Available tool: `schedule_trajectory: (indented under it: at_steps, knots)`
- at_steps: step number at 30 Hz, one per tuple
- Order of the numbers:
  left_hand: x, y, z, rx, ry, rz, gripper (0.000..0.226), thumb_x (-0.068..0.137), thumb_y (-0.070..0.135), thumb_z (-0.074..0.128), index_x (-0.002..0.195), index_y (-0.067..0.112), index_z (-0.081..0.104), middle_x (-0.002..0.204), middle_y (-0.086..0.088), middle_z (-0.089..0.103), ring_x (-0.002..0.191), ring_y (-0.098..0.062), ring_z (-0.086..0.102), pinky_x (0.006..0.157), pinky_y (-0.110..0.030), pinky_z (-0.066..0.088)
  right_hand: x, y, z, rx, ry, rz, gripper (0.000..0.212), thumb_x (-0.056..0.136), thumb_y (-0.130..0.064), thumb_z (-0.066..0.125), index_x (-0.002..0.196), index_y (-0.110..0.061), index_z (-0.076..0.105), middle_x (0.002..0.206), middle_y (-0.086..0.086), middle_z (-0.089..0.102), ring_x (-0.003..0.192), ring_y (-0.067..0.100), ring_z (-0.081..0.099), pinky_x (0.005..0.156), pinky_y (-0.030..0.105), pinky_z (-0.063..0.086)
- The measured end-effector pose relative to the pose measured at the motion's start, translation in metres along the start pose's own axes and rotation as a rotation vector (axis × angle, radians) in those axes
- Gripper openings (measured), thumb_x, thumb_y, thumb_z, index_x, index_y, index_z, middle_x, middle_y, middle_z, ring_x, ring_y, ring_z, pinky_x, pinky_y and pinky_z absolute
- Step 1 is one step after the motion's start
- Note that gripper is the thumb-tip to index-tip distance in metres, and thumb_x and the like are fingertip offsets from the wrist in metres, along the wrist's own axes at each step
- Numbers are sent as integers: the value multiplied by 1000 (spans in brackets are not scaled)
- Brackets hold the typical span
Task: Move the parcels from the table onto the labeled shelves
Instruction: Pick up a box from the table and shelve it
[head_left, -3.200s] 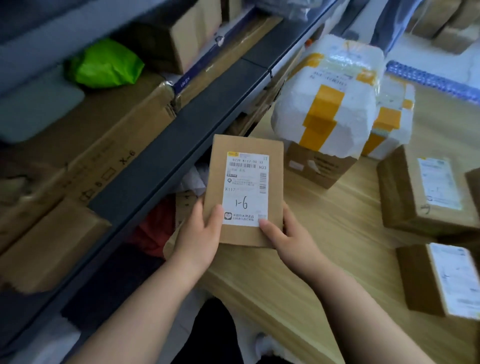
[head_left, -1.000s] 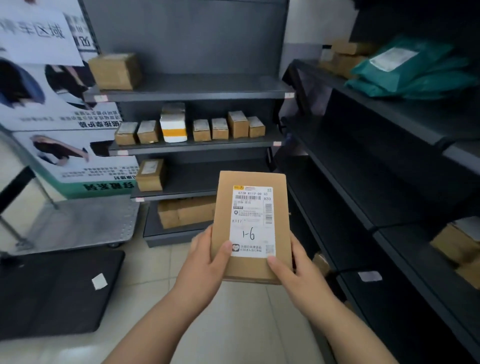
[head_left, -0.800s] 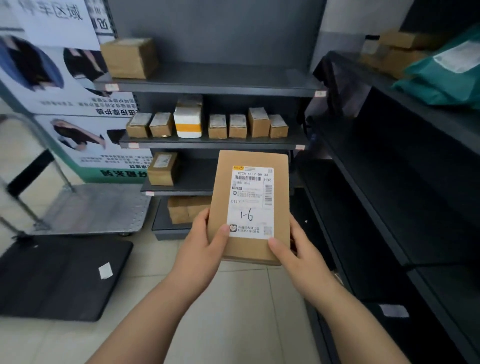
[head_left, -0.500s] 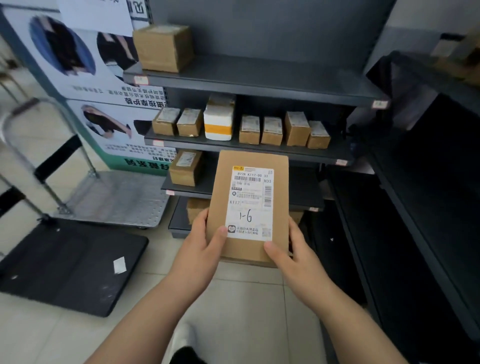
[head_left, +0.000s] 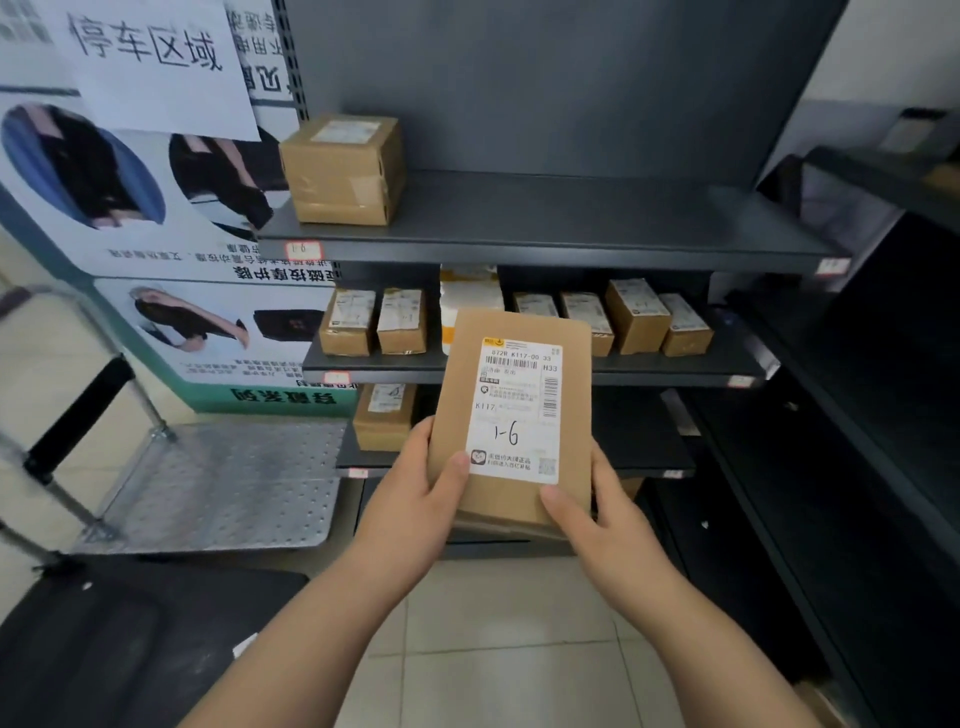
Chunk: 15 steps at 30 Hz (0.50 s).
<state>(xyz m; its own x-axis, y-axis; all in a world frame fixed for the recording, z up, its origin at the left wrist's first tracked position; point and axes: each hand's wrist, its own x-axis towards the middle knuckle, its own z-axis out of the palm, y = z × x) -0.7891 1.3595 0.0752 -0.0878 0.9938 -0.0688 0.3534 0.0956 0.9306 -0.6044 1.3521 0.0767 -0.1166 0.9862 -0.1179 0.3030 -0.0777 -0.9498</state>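
A flat brown cardboard parcel (head_left: 506, 332) with a white label marked "1-6" is upright in front of me. My left hand (head_left: 415, 499) grips its lower left edge and my right hand (head_left: 597, 514) grips its lower right corner. Behind it stands a dark grey shelf unit (head_left: 571, 244) with small tags on the shelf fronts. The top shelf carries one brown box (head_left: 345, 169). On the second shelf sits a row of several small boxes (head_left: 636, 322) and a white and yellow parcel (head_left: 470, 296). One small box (head_left: 384, 415) rests on the third shelf.
A metal platform trolley (head_left: 218, 483) stands on the tiled floor at the left, under a poster board (head_left: 156, 208). A black mat (head_left: 119, 639) lies at the lower left. Another dark shelf unit (head_left: 857, 415) runs along the right side.
The view has swung from the table to the shelf unit and drawn closer to it. Both hands keep the same hold on the parcel.
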Motion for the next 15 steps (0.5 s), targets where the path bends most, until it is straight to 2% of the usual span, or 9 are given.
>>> schedule_trajectory:
  at_steps: [3, 6, 9, 12, 13, 15]
  knots:
    - [10, 2, -13, -14, -9, 19, 31, 98, 34, 46, 123, 46, 30, 102, 39, 43, 91, 17, 47, 67, -5, 37, 7, -11, 8, -35, 3, -13, 69, 92, -31, 59, 148, -42, 20, 130, -28, 51, 116, -11, 49, 92, 16, 43]
    - [16, 0, -19, -47, -28, 38, 35, 98, 34, 47, 129, 44, 33, 105, 40, 45, 96, 17, 47, 74, -9, 39, 15, -19, 10, -44, 28, -25, 72, 92, -33, 58, 150, -40, 17, 134, -24, 49, 121, -4, 47, 105, 27, 41]
    - [20, 0, -24, -77, -25, 67, 36, 96, 34, 50, 127, 48, 36, 107, 39, 51, 105, 13, 51, 84, -18, 44, 19, -25, 12, -44, 41, -64, 72, 92, -33, 59, 150, -38, 17, 134, -24, 49, 123, -2, 46, 106, 33, 41]
    - [25, 9, -32, -110, -30, 123, 38, 96, 32, 50, 128, 49, 39, 116, 32, 57, 107, 11, 53, 92, -25, 46, 24, -36, 10, -23, 75, -125, 62, 92, -29, 60, 144, -44, 28, 127, -29, 53, 118, -8, 49, 100, 25, 44]
    - [27, 14, -35, -113, -26, 155, 41, 96, 31, 49, 131, 48, 39, 121, 29, 55, 110, 11, 51, 93, -23, 45, 26, -42, 9, -16, 92, -160, 57, 92, -26, 59, 137, -49, 33, 122, -32, 55, 114, -11, 50, 94, 21, 45]
    - [34, 28, -40, -91, -1, 213, 44, 96, 32, 47, 136, 47, 36, 130, 24, 45, 112, 14, 44, 87, -11, 39, 31, -55, 4, -6, 120, -225, 53, 92, -20, 60, 126, -54, 37, 116, -36, 56, 111, -14, 51, 86, 13, 45]
